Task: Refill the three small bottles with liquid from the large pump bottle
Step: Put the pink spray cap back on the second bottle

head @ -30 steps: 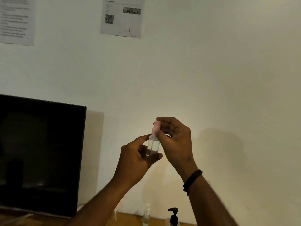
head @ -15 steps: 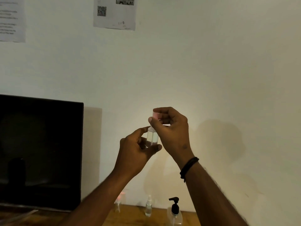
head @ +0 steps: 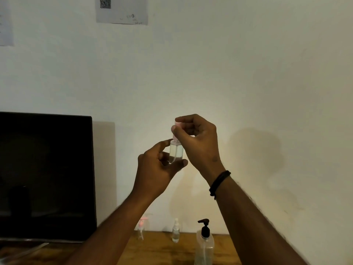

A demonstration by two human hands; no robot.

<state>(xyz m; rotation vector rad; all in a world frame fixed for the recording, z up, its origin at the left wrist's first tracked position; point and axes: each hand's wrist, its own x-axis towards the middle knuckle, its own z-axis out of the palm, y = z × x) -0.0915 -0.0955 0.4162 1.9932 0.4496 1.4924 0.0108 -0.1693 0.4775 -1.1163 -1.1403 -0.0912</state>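
Observation:
I hold a small clear bottle [head: 175,152] up in front of the wall, with liquid showing inside. My left hand [head: 156,169] grips its body between thumb and fingers. My right hand [head: 198,142] pinches its pink spray cap [head: 175,129] at the top. Down on the wooden table [head: 158,251] stand the large clear pump bottle [head: 204,245] with a black pump, a small clear bottle with a white top [head: 176,230], and a small bottle with a pink top [head: 142,227] partly behind my left forearm.
A dark monitor [head: 45,175] stands on the left of the table against the white wall. Printed sheets [head: 122,10] hang on the wall above. A black band circles my right wrist [head: 219,183].
The view has tilted down, so more of the table and its bottles shows. Both hands keep their hold on the small bottle and its pink cap; my right fingers have shifted on the cap.

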